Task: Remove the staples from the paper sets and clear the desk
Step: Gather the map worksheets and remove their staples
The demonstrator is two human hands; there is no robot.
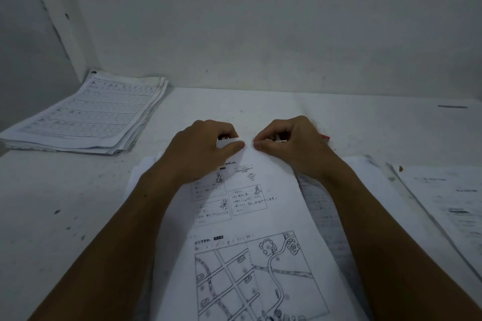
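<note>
Scuffed white desk [78, 203], worksheet stack [88, 114] far left, paper sets [247, 255] centre, loose sheets [448, 203] right

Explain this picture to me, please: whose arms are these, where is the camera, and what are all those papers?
There is no machine here. A person wears a camera on the head, so the single view looks down along their own bare arms. The left hand and the right hand both pinch the top edge of a printed worksheet set, which carries text boxes and a street map drawing, likely where its staple sits. The staple itself is too small to see. Something red peeks out behind the right hand; I cannot tell what it is. A stack of worksheets lies at the far left of the white desk, and more sheets lie to the right.
</note>
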